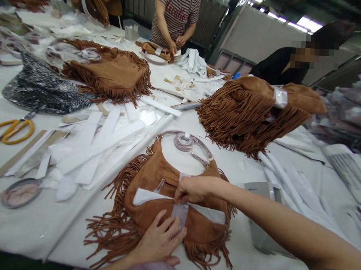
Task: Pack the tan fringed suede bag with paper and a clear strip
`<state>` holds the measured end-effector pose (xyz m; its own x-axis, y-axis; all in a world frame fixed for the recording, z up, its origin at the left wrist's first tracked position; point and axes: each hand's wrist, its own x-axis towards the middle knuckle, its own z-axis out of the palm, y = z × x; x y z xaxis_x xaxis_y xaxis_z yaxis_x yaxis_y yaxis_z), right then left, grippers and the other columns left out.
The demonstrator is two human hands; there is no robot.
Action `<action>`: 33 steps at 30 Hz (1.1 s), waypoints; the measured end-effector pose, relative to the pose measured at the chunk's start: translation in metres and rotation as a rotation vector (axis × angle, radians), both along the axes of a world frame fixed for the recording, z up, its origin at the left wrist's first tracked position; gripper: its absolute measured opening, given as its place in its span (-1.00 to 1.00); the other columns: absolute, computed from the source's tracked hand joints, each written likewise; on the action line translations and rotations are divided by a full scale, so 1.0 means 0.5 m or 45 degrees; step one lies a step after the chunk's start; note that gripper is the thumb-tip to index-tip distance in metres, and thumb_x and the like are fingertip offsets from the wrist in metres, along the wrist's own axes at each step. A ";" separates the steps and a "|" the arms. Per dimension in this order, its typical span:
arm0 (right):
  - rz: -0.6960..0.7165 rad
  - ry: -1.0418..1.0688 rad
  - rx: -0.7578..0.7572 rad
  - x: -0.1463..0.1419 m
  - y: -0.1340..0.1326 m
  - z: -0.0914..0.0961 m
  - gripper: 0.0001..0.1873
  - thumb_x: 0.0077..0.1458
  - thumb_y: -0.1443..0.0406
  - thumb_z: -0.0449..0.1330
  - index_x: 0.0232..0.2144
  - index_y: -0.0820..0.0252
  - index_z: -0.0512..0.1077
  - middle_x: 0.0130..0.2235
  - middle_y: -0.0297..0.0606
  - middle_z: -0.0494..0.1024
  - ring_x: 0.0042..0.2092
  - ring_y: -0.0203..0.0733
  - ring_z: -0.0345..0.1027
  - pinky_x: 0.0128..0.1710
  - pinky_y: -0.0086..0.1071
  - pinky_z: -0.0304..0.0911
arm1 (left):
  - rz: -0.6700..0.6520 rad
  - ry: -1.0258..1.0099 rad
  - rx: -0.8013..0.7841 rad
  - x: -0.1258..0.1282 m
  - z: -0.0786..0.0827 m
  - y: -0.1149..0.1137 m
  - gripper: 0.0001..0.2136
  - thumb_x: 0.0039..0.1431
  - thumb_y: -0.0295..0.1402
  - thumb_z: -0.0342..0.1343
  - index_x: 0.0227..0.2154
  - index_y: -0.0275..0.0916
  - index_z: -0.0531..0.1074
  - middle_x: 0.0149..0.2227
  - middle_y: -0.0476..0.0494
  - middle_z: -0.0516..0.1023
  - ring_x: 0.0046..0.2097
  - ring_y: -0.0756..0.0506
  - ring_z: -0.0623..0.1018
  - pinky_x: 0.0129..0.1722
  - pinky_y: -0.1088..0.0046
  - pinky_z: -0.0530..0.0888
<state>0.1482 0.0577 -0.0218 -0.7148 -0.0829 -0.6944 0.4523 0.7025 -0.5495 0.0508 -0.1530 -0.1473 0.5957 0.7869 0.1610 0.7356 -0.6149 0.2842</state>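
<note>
A brown suede-look fringed handbag lies on the white-covered table in front of me. A translucent strip crosses its middle, and white sheet material shows along its opening. My left hand rests on the lower front of the bag, fingers apart, fingertips touching the strip. Over the bag's centre, my right hand is closed with its fingers curled down at the strip; what is between the fingertips is hidden. Wrapped in pale film, the bag's strap lies coiled beyond it, inside the handle's arc.
Yellow-handled scissors and white strips lie to the left. A grey tape dispenser stands under my right forearm. More fringed bags sit farther back. Across the table, a person in a striped shirt handles another bag.
</note>
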 end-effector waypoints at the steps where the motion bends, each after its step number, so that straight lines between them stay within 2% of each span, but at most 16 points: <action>1: 0.012 0.006 0.029 -0.005 0.006 0.005 -0.64 -0.05 0.53 0.15 -0.18 0.23 0.53 -0.34 -0.35 0.59 -0.41 -0.38 0.30 -0.40 -0.55 0.12 | 0.002 0.001 0.014 0.000 -0.003 0.000 -0.36 0.20 0.14 -0.18 0.21 -0.15 0.14 0.12 -0.25 0.35 0.09 -0.20 0.31 0.18 0.11 0.03; 5: 0.115 0.012 0.199 -0.021 0.002 0.024 -0.74 -0.07 0.52 0.15 -0.31 0.27 0.55 -0.44 -0.34 0.55 -0.50 -0.38 0.21 -0.46 -0.51 0.07 | -0.001 0.002 0.093 0.003 -0.014 0.002 -0.38 0.21 0.14 -0.22 0.18 -0.14 0.20 0.08 -0.23 0.39 0.05 -0.19 0.33 0.16 0.13 0.05; 8: 0.143 0.062 0.332 -0.016 -0.009 0.024 -0.79 -0.02 0.46 0.14 -0.32 0.28 0.53 -0.43 -0.24 0.55 -0.48 -0.32 0.25 -0.48 -0.47 0.06 | 0.019 -0.006 0.192 0.004 -0.017 0.004 -0.38 0.19 0.16 -0.21 0.15 -0.13 0.24 0.04 -0.22 0.42 0.02 -0.19 0.33 0.16 0.13 0.05; 10: 0.084 0.074 0.440 -0.002 0.002 0.012 -0.82 0.00 0.40 0.17 -0.32 0.27 0.53 -0.42 -0.18 0.55 -0.44 -0.26 0.32 -0.47 -0.45 0.08 | 0.043 -0.029 0.255 0.004 -0.016 0.005 -0.39 0.18 0.17 -0.20 0.13 -0.13 0.27 0.02 -0.21 0.42 0.01 -0.18 0.33 0.16 0.13 0.04; 12: -0.083 0.063 0.594 0.020 0.035 -0.008 -0.85 -0.02 0.35 0.21 -0.33 0.26 0.52 -0.41 -0.13 0.55 -0.37 -0.17 0.39 -0.42 -0.43 0.13 | 0.057 -0.055 0.300 0.002 -0.013 0.007 -0.40 0.18 0.16 -0.19 0.11 -0.12 0.29 0.01 -0.19 0.43 -0.01 -0.17 0.33 0.16 0.13 0.04; 15: -0.472 0.033 0.831 0.065 0.100 -0.034 -0.91 -0.02 0.36 0.22 -0.40 0.29 0.51 -0.38 -0.04 0.55 -0.27 -0.04 0.43 -0.31 -0.36 0.19 | 0.054 -0.073 0.339 0.000 -0.008 0.010 -0.41 0.18 0.15 -0.17 0.10 -0.12 0.31 -0.01 -0.18 0.44 -0.03 -0.17 0.33 0.16 0.13 0.04; 18: -0.780 0.072 0.936 0.104 0.115 -0.040 -0.83 0.12 0.34 0.10 -0.30 0.30 0.47 -0.37 -0.04 0.54 -0.29 -0.07 0.43 -0.30 -0.34 0.23 | 0.067 -0.071 0.360 0.000 -0.005 0.012 -0.42 0.18 0.15 -0.18 0.09 -0.11 0.32 -0.02 -0.18 0.45 -0.04 -0.16 0.33 0.16 0.14 0.04; 20: -1.235 0.291 0.688 0.112 0.075 -0.039 -0.74 0.21 0.21 0.01 -0.21 0.25 0.41 -0.43 -0.17 0.52 -0.42 -0.20 0.39 -0.41 -0.40 0.23 | 0.066 -0.072 0.361 0.001 -0.005 0.012 -0.42 0.19 0.15 -0.20 0.08 -0.11 0.33 -0.02 -0.17 0.45 -0.05 -0.16 0.34 0.16 0.14 0.04; 21: -1.540 0.442 0.422 0.109 0.042 -0.041 -0.70 0.22 0.14 0.00 -0.18 0.21 0.38 -0.46 -0.25 0.50 -0.48 -0.25 0.35 -0.47 -0.44 0.22 | 0.062 -0.072 0.354 0.000 -0.004 0.011 -0.42 0.19 0.15 -0.20 0.08 -0.11 0.33 -0.02 -0.17 0.46 -0.05 -0.16 0.34 0.16 0.13 0.04; 23: -2.066 0.678 -0.296 0.090 -0.033 -0.054 -0.67 0.19 0.06 0.04 -0.15 0.16 0.32 -0.49 -0.34 0.47 -0.55 -0.32 0.29 -0.54 -0.48 0.22 | 0.054 -0.060 0.316 0.000 -0.004 0.009 -0.43 0.20 0.14 -0.19 0.09 -0.10 0.32 -0.01 -0.17 0.45 -0.03 -0.16 0.35 0.16 0.12 0.03; 25: -2.321 0.732 -0.864 0.058 -0.095 -0.082 -0.70 0.16 0.09 0.08 -0.16 0.15 0.29 -0.45 -0.33 0.49 -0.50 -0.33 0.35 -0.47 -0.45 0.32 | 0.051 -0.041 0.264 -0.001 -0.004 0.008 -0.43 0.20 0.14 -0.17 0.11 -0.10 0.29 0.02 -0.18 0.43 -0.02 -0.17 0.35 0.16 0.11 0.03; 26: -2.408 0.740 -1.000 0.040 -0.113 -0.101 -0.74 0.17 0.12 0.08 -0.17 0.15 0.28 -0.44 -0.30 0.50 -0.46 -0.31 0.40 -0.40 -0.41 0.36 | 0.045 -0.033 0.240 -0.002 -0.004 0.008 -0.42 0.19 0.14 -0.16 0.13 -0.10 0.28 0.04 -0.19 0.42 -0.01 -0.17 0.35 0.16 0.11 0.03; 27: -2.492 0.760 -1.015 0.023 -0.119 -0.121 -0.78 0.19 0.15 0.05 -0.20 0.16 0.27 -0.42 -0.27 0.51 -0.42 -0.29 0.43 -0.36 -0.37 0.39 | 0.034 -0.025 0.219 -0.002 -0.004 0.008 -0.41 0.19 0.14 -0.16 0.15 -0.10 0.25 0.06 -0.20 0.41 0.00 -0.18 0.35 0.16 0.10 0.03; 28: -2.570 0.795 -0.937 0.007 -0.115 -0.140 -0.81 0.20 0.17 0.02 -0.21 0.16 0.25 -0.42 -0.25 0.51 -0.39 -0.26 0.45 -0.33 -0.34 0.40 | 0.022 -0.016 0.201 -0.003 -0.005 0.008 -0.40 0.19 0.13 -0.15 0.17 -0.10 0.23 0.08 -0.22 0.40 0.01 -0.19 0.35 0.17 0.10 0.04; 30: -2.669 0.891 -0.650 -0.015 -0.077 -0.167 -0.83 0.23 0.18 -0.04 -0.21 0.14 0.22 -0.43 -0.27 0.50 -0.35 -0.22 0.48 -0.30 -0.30 0.41 | -0.008 0.003 0.177 -0.005 -0.008 0.006 -0.37 0.18 0.12 -0.13 0.21 -0.13 0.17 0.12 -0.26 0.36 0.05 -0.21 0.34 0.17 0.09 0.06; 33: -2.719 1.015 -0.319 -0.016 0.001 -0.161 -0.79 0.26 0.17 -0.12 -0.19 0.13 0.21 -0.41 -0.30 0.47 -0.30 -0.23 0.47 -0.22 -0.27 0.39 | -0.053 0.012 0.140 -0.012 -0.016 -0.006 -0.35 0.18 0.06 -0.05 0.24 -0.17 0.08 0.18 -0.33 0.28 0.13 -0.24 0.30 0.16 0.08 0.15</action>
